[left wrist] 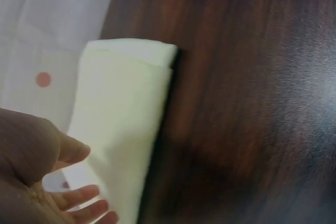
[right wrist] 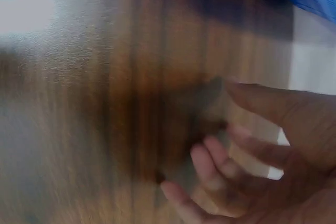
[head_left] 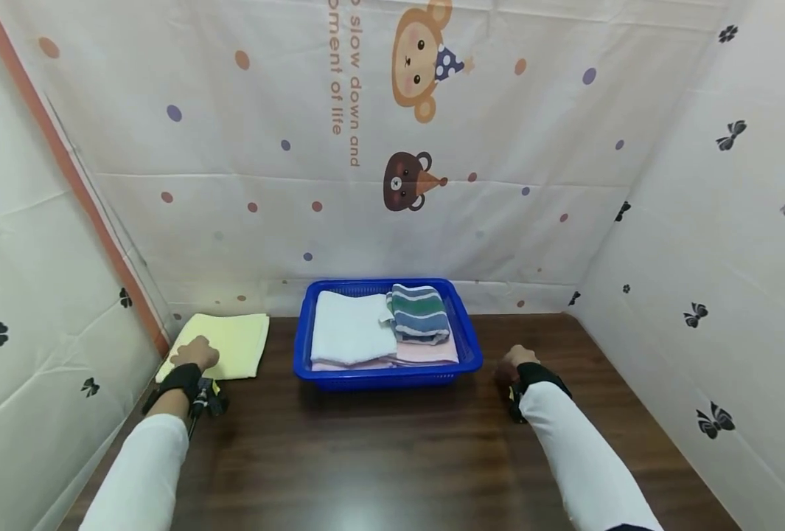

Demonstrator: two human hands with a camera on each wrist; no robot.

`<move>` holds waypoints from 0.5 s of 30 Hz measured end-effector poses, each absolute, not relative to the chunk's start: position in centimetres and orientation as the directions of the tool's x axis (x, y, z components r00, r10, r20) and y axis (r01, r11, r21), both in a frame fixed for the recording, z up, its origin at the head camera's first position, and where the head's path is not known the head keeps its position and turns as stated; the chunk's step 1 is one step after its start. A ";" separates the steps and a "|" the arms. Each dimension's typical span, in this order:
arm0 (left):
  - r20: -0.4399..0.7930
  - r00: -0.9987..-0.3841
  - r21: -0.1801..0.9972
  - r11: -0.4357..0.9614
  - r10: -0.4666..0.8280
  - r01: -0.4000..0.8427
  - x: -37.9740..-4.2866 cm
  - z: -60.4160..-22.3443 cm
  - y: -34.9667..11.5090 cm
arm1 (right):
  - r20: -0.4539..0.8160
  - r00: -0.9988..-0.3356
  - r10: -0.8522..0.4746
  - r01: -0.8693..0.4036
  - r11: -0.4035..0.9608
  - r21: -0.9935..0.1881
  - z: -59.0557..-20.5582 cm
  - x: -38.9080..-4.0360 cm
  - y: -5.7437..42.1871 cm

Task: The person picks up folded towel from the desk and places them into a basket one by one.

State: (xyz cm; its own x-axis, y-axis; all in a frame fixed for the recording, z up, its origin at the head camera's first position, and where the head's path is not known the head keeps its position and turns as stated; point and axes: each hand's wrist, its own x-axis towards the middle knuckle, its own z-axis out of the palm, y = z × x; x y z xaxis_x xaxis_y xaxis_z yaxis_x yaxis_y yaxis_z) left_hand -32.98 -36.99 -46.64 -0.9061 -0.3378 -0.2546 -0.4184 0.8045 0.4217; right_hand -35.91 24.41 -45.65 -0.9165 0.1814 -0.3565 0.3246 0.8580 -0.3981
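A folded pale yellow cloth (head_left: 233,343) lies at the back left of the table. Over its near left part is my left hand (head_left: 195,354); in the left wrist view its thumb and loosely bent fingers (left wrist: 79,198) stand apart with nothing between them. To the right of the blue basket (head_left: 379,375), my right hand (head_left: 517,359) is low over the wood. Its fingers (right wrist: 205,166) are spread and loosely curled, holding nothing. Inside the basket lie a folded white towel (head_left: 352,328), a striped green and blue towel (head_left: 420,316) and pink cloth (head_left: 428,352) beneath.
The dark wooden table (head_left: 339,457) reaches back to a printed white curtain (head_left: 266,236). More white sheeting closes the left and right sides. A dark strap with a device (head_left: 209,398) sits on the left wrist, another strap (head_left: 541,375) on the right.
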 end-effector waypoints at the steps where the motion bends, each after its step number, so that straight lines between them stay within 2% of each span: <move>1: -0.260 -0.897 0.440 0.783 -0.357 -0.439 -32.8 -47.1 -36.9 | -0.360 -0.913 0.193 0.329 0.871 -0.366 -46.1 -35.8 24.3; 4: -0.267 -0.860 0.487 0.709 -0.435 -0.510 -32.8 -48.4 -36.7 | -0.352 -0.907 0.231 0.337 0.899 -0.279 -46.9 -35.8 23.7; 8: -0.266 -0.842 0.460 0.706 -0.469 -0.538 -33.5 -49.5 -36.7 | -0.348 -0.905 0.244 0.337 0.911 -0.237 -47.4 -36.0 23.0; 11: -0.296 -0.861 0.435 0.745 -0.413 -0.506 -33.2 -49.3 -37.1 | -0.363 -0.902 0.235 0.332 0.914 -0.233 -47.5 -35.9 22.7; 15: -0.350 -0.897 0.473 0.777 -0.268 -0.417 -31.6 -48.1 -37.7 | -0.385 -0.899 0.208 0.313 0.921 -0.232 -47.5 -35.7 22.6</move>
State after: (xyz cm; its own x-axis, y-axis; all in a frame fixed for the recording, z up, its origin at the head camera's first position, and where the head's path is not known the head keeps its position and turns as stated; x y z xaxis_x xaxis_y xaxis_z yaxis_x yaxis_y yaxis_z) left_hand -31.64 -37.72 -48.10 -0.8974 -0.2681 -0.3504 -0.4165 0.7767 0.4725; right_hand -35.68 22.58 -47.46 -0.8990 0.2084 -0.3851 0.3128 0.9211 -0.2317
